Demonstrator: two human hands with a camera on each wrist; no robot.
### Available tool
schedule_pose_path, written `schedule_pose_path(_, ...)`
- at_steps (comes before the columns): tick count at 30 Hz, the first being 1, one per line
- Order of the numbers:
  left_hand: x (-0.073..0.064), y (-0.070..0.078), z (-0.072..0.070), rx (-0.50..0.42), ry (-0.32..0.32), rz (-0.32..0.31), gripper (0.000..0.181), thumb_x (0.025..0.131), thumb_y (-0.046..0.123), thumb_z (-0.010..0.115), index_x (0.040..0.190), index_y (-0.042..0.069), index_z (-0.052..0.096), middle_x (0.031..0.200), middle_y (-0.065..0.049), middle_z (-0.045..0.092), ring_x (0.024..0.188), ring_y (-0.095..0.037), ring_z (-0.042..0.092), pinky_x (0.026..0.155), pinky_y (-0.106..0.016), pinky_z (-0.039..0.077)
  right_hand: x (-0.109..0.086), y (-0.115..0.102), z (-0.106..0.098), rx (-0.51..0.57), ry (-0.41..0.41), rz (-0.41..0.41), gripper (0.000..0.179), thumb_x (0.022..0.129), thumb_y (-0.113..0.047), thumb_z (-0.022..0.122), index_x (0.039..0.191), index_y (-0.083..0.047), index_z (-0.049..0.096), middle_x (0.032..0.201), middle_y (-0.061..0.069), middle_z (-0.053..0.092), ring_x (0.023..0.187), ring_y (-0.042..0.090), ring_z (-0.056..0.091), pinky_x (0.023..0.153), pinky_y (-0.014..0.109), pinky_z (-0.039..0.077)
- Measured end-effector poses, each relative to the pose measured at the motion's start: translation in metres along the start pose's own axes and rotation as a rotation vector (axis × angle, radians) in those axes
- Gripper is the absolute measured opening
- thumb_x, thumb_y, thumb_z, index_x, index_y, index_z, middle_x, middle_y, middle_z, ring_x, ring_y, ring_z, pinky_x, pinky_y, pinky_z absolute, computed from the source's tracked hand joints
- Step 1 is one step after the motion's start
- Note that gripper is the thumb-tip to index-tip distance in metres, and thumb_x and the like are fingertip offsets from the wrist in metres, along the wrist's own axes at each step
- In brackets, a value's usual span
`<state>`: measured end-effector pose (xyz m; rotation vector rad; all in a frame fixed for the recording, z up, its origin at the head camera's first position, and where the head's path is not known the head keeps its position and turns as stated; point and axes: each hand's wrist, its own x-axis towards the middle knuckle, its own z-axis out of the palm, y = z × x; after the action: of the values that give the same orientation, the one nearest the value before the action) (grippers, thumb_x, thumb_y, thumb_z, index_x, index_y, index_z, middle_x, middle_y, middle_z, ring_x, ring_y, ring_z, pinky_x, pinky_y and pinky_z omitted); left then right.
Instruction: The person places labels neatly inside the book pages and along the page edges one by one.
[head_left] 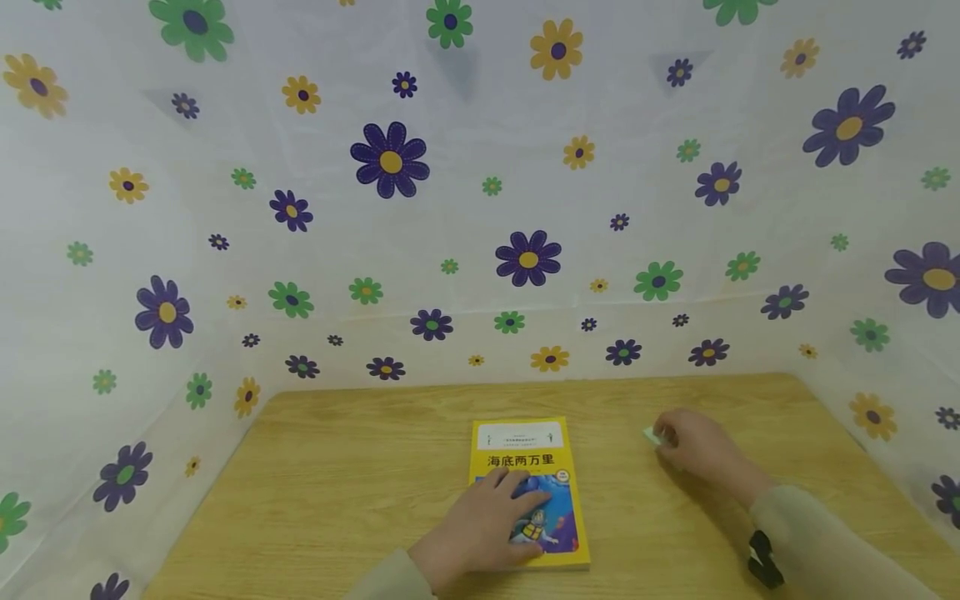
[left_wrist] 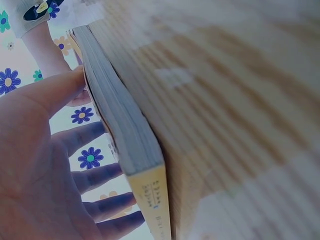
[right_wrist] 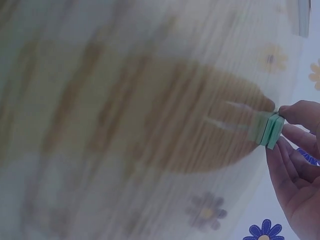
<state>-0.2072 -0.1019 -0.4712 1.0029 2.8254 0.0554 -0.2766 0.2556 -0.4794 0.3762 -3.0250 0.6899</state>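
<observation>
A yellow paperback book [head_left: 525, 487] with a blue undersea picture on its cover lies flat on the wooden table. My left hand [head_left: 483, 521] rests on the lower left of that cover with its fingers spread. In the left wrist view the book's page edges [left_wrist: 117, 107] face the camera, and the fingertips touch the cover. Off to the right of the book, my right hand [head_left: 697, 450] pinches a small pale green layered block [right_wrist: 270, 130] between thumb and fingers, low over the tabletop. Its kind does not show clearly.
The wooden table [head_left: 337, 475] reaches back to a white sheet [head_left: 465, 217] printed with flowers, which also hangs along both sides. A black band [head_left: 763, 560] sits at the right sleeve.
</observation>
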Motion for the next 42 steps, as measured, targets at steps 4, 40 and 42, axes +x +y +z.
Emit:
schedule_pose_path(4, 0.000, 0.000, -0.002, -0.001, -0.008, -0.002, 0.069, 0.096, 0.066, 0.066, 0.158, 0.040, 0.049, 0.162, -0.001, 0.048, 0.149, -0.033, 0.047, 0.118, -0.051, 0.046, 0.000, -0.002, 0.001, -0.001, -0.008, 0.015, 0.020, 0.086, -0.004, 0.080, 0.104, 0.000, 0.075, 0.096, 0.010, 0.073, 0.085, 0.020, 0.066, 0.077, 0.042, 0.060)
schedule_pose_path(40, 0.001, 0.001, -0.004, -0.004, -0.032, -0.013, 0.071, 0.097, 0.067, 0.065, 0.160, 0.041, 0.046, 0.165, -0.001, 0.045, 0.152, -0.035, 0.044, 0.119, -0.054, 0.044, -0.015, -0.047, 0.018, 0.045, -0.043, -0.003, 0.019, 0.088, -0.011, 0.082, 0.104, -0.003, 0.076, 0.089, 0.001, 0.070, 0.079, 0.012, 0.061, 0.069, 0.029, 0.055)
schedule_pose_path(42, 0.001, 0.001, -0.004, -0.002, -0.030, -0.013, 0.070, 0.097, 0.067, 0.065, 0.159, 0.040, 0.047, 0.165, -0.001, 0.045, 0.151, -0.035, 0.045, 0.119, -0.054, 0.045, -0.016, -0.046, 0.019, 0.041, -0.046, 0.001, 0.018, 0.089, -0.008, 0.080, 0.106, -0.003, 0.076, 0.089, 0.001, 0.070, 0.079, 0.012, 0.061, 0.068, 0.028, 0.054)
